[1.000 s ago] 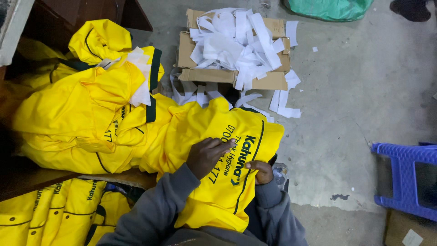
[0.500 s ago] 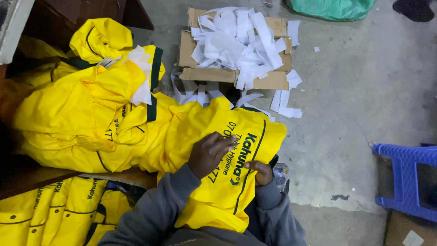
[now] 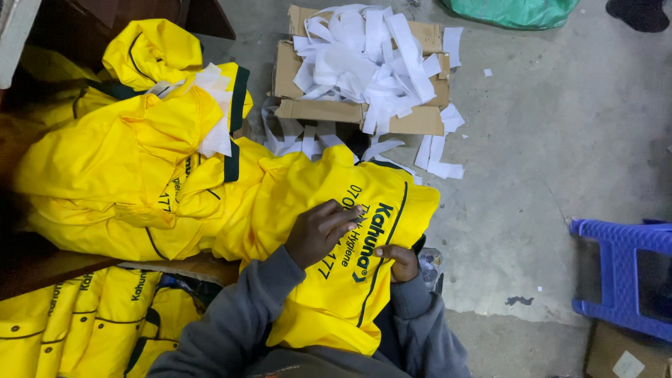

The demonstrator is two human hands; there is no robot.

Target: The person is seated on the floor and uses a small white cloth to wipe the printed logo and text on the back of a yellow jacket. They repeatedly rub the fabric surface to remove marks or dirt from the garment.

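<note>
A yellow garment with dark green piping and dark printed lettering lies spread over my lap. My left hand rests flat on top of it, fingers pressed onto the printed patch. My right hand pinches the garment's right edge just below the lettering, partly tucked under the cloth. Both my arms wear grey sleeves. To the left, a heap of more yellow garments sits on a wooden bench, touching the one I hold.
A torn cardboard box filled with white paper strips stands on the concrete floor ahead. More yellow garments lie under the bench. A blue plastic stool is at right, a green bag at top.
My left hand has slid slightly rightward across the print, fingers spreading over the lettering. The garment has shifted a little right with it. My right hand keeps its hold.
</note>
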